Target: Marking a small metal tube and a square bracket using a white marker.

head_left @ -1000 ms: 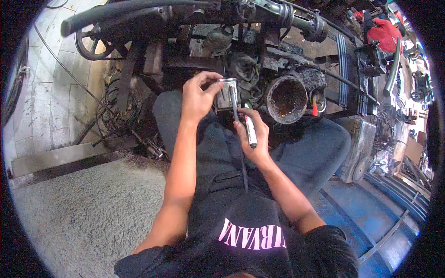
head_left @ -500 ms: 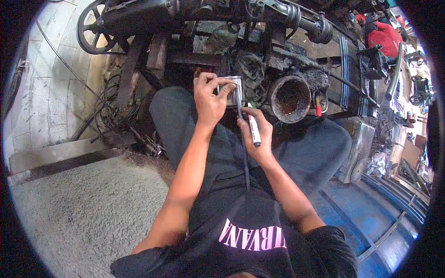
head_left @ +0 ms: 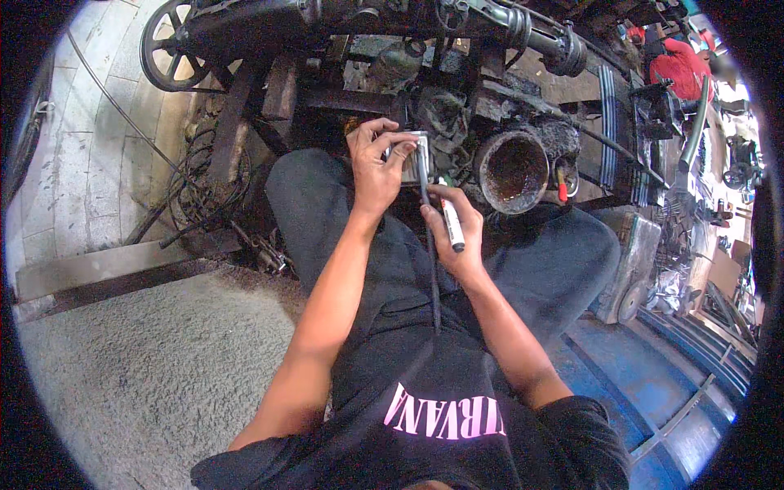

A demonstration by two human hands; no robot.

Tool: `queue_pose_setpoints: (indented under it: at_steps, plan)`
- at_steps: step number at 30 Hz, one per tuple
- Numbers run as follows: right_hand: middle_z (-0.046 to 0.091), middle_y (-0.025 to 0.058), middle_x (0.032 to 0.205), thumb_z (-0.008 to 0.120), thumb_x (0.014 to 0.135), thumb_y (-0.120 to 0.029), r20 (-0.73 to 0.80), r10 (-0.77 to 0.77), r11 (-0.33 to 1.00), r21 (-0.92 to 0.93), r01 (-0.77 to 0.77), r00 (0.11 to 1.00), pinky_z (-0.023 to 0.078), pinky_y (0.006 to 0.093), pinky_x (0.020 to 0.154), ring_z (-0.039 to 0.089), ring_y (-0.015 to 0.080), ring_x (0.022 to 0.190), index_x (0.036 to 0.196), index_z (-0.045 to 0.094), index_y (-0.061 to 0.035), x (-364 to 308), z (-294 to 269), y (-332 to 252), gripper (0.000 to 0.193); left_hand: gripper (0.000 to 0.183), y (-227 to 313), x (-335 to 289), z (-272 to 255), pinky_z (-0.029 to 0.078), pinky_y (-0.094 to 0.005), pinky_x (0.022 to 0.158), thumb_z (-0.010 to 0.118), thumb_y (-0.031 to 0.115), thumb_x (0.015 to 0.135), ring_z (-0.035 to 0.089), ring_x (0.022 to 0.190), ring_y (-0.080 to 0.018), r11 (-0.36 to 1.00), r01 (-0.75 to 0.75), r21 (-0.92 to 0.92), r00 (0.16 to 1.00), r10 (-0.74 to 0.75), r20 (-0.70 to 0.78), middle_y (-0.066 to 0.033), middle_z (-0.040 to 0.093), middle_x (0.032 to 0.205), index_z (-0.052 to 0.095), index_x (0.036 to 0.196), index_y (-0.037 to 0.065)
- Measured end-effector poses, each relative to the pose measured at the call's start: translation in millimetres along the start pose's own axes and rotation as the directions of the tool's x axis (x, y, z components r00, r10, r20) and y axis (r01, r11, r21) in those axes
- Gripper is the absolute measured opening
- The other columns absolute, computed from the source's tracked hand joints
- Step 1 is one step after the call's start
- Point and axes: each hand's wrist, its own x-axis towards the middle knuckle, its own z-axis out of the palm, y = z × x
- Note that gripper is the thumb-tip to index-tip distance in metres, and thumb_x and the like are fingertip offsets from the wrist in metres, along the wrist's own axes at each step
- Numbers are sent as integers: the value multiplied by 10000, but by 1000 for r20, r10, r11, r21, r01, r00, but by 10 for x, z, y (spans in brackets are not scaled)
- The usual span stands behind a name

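Note:
My left hand pinches a small silver metal piece with square corners between thumb and fingers. Against it lies the upper end of a long dark rod, which runs down toward my lap and shirt. My right hand is closed around the rod just below the metal piece. In that same hand sits a white marker with a black end, slanting across the fingers. How the rod and the metal piece meet is partly hidden by my left fingers.
Ahead stands a grimy machine with a spoked handwheel. Right of my hands is a round, dirty metal pot with brown residue, beside a red-handled tool. Blue metal sheeting lies lower right. A person in red is at far right.
Both hands have shifted slightly to the right in the view, together with the rod, metal piece and marker. Their grips look the same.

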Motion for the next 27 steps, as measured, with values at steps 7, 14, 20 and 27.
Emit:
queue_pose_setpoints:
  at_steps: [7, 14, 20, 27]
  plan:
    - [708, 165, 942, 734, 863, -46, 25, -21, 999, -32, 22, 999, 534, 341, 759, 703, 260, 819, 1153, 670, -17, 21, -38, -12, 298, 120, 6, 56, 24, 378, -411, 1016, 763, 206, 874, 511, 1134, -278, 998, -65, 9, 998, 65, -12, -49, 657, 1112, 782, 908, 92]
    - [711, 195, 1019, 757, 835, -49, 1, -135, 984, -115, 134, 991, 550, 389, 810, 711, 345, 894, 1166, 666, -20, 46, -14, 38, 344, 165, 13, 49, 48, 367, -420, 1048, 726, 265, 922, 521, 1184, -270, 999, -41, -30, 999, 41, 4, -55, 695, 1126, 770, 929, 106]
    - [698, 190, 1003, 768, 817, -50, 12, -154, 976, -156, 154, 988, 548, 399, 809, 701, 344, 883, 1205, 646, -33, 39, -22, 35, 407, 103, 36, 58, 72, 393, -426, 1016, 734, 174, 898, 525, 1145, -290, 996, -51, -69, 999, 50, -15, -58, 713, 1061, 752, 886, 73]
    - [687, 180, 991, 739, 836, -43, -60, -152, 975, -174, 140, 987, 552, 392, 808, 697, 344, 867, 1321, 580, -3, 24, 20, 30, 512, 118, 29, 39, 74, 384, -437, 1047, 727, 175, 902, 525, 1162, -307, 997, -56, -50, 998, 54, -32, -61, 720, 1068, 737, 894, 58]
